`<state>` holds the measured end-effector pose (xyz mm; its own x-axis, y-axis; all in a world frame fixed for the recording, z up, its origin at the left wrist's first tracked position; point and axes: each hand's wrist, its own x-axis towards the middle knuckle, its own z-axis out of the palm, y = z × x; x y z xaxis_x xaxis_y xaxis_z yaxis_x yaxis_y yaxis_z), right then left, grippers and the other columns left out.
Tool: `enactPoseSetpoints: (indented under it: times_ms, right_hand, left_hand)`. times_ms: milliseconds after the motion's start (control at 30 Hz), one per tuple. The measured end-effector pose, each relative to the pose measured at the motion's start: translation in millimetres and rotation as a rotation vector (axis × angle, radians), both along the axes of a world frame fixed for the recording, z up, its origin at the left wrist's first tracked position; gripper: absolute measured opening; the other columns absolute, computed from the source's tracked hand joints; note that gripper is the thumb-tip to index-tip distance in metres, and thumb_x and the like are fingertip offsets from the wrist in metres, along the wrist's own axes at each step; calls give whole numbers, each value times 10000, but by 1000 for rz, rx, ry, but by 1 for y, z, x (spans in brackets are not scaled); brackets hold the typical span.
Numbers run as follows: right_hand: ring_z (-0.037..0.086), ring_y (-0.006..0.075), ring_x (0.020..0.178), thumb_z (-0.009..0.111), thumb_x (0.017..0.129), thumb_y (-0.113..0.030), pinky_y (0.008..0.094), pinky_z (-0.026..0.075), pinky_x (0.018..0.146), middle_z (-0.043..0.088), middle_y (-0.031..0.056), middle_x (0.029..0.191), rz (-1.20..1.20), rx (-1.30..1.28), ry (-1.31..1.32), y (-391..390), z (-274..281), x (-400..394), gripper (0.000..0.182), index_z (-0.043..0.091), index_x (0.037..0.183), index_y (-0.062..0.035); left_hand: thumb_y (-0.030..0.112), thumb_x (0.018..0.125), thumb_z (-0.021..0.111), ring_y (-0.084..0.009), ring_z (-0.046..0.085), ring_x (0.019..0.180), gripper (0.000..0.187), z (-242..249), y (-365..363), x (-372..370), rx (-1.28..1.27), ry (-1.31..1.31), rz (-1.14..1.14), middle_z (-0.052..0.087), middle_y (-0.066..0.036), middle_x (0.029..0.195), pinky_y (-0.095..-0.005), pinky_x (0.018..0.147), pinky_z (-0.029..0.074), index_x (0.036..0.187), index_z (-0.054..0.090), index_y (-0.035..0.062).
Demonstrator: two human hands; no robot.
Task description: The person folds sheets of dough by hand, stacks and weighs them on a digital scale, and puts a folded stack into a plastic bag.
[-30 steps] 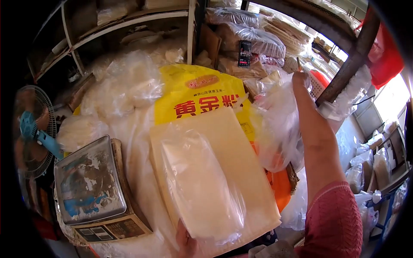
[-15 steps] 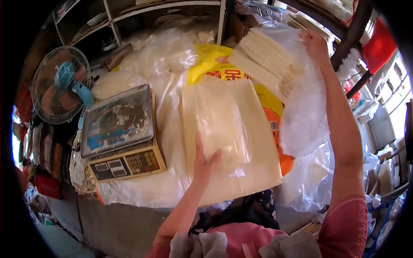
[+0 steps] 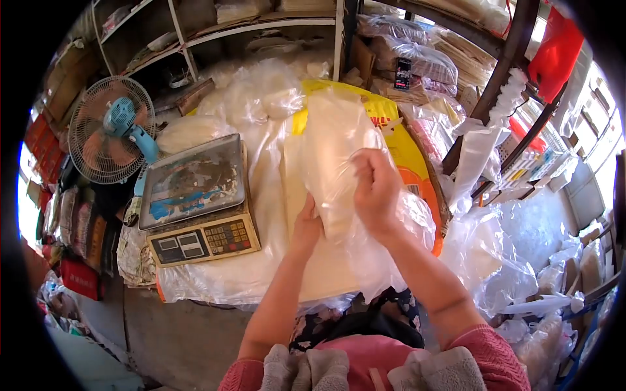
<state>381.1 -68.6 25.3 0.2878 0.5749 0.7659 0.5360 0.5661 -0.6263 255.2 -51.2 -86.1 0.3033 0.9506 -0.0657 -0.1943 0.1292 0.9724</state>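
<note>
A clear plastic bag with a pale stack of sheets (image 3: 332, 140) lies over a larger cream sheet (image 3: 326, 277) on the table. At the lower left edge of the bagged stack is my left hand (image 3: 308, 228), its fingers partly hidden behind the plastic. My right hand (image 3: 378, 189) is over the right side of the bag with its fingers curled in, closed on the thin plastic. Loose clear film hangs below it. Under the sheets shows a yellow and orange printed bag (image 3: 427, 156).
A digital scale (image 3: 205, 244) with a worn metal tray stands to the left, beside a blue fan (image 3: 120, 117). Shelves (image 3: 261, 26) line the back. A phone (image 3: 402, 73) rests on bagged bundles at the back right, near a dark metal post (image 3: 486, 98).
My right hand has come down from the upper right to the bag in the middle. The pale bundle and film formerly at the upper right now lie over the central stack. The view has shifted slightly.
</note>
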Motion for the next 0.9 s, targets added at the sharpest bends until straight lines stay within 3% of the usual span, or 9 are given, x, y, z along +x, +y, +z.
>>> enactPoseSetpoints:
  times_ms: [67, 100, 200, 367, 467, 567, 667, 800, 900]
  right_hand:
    - [573, 238, 650, 552, 857, -32, 313, 454, 584, 598, 123, 813, 72, -65, -23, -4, 5, -2, 46, 585, 890, -30]
    - [579, 243, 661, 570, 859, -49, 313, 456, 587, 604, 122, 817, 104, -95, -37, -7, 11, -2, 52, 592, 903, -32]
    - [594, 255, 697, 613, 856, -89, 305, 462, 598, 630, 112, 852, 71, -416, 71, -20, 41, 25, 107, 608, 946, -33]
    - [622, 333, 886, 464, 885, -574, 397, 460, 779, 643, 192, 922, -162, -655, -278, -7, -27, 85, 594, 607, 1131, -53]
    - [616, 342, 881, 450, 898, -558, 395, 459, 762, 637, 207, 888, -2, -883, -30, -13, -31, 80, 587, 629, 1055, -22]
    - [616, 355, 832, 421, 906, -562, 412, 451, 727, 629, 209, 807, -12, -877, -59, -4, -32, 87, 606, 636, 900, 5]
    - [617, 351, 780, 418, 904, -566, 416, 449, 706, 626, 204, 766, 22, -792, -63, -11, -22, 90, 611, 629, 850, 5]
    - [616, 321, 712, 492, 898, -511, 393, 458, 657, 631, 186, 757, -153, -789, -336, -27, 4, 101, 534, 638, 843, 0]
    - [616, 282, 668, 590, 881, -378, 350, 460, 597, 633, 147, 753, 116, -508, -177, -56, 24, 95, 369, 646, 853, -14]
  left_hand:
    - [137, 900, 421, -141, 373, 1245, 497, -9, 10, -21, -123, -115, -92, 535, -41, 1244, -277, 1017, 302, 1386, 372, 49]
    - [331, 947, 427, -147, 346, 1287, 553, -32, 24, -33, -126, -154, -140, 454, -35, 1356, -315, 1060, 250, 1437, 301, 108]
    - [438, 964, 380, -190, 454, 1217, 554, -10, 14, -22, -146, -243, 171, 488, -68, 1327, -320, 1018, 355, 1367, 408, 58]
    - [489, 961, 339, -201, 181, 1388, 675, 17, -9, 9, -80, -396, -7, 174, -52, 1521, -318, 1124, 151, 1485, 114, 129]
    - [471, 951, 379, -213, 437, 1227, 571, 9, -1, 30, -13, -346, 129, 443, -62, 1349, -345, 1016, 369, 1374, 358, 89]
    - [440, 952, 390, -217, 444, 1215, 548, 7, 15, 34, -122, -325, 167, 455, -84, 1332, -338, 1009, 374, 1348, 395, 61]
    - [420, 958, 413, -220, 298, 1341, 630, -11, 22, 29, -74, -374, 123, 313, -115, 1457, -322, 1096, 226, 1409, 302, -6]
    - [290, 959, 448, -226, 373, 1291, 502, 7, -7, 7, 301, 151, 348, 402, -136, 1395, -330, 1072, 283, 1357, 381, -9]
    - [237, 921, 534, -238, 332, 1321, 548, 70, -60, 11, 677, 252, 381, 380, -154, 1408, -344, 1090, 242, 1375, 347, -5]
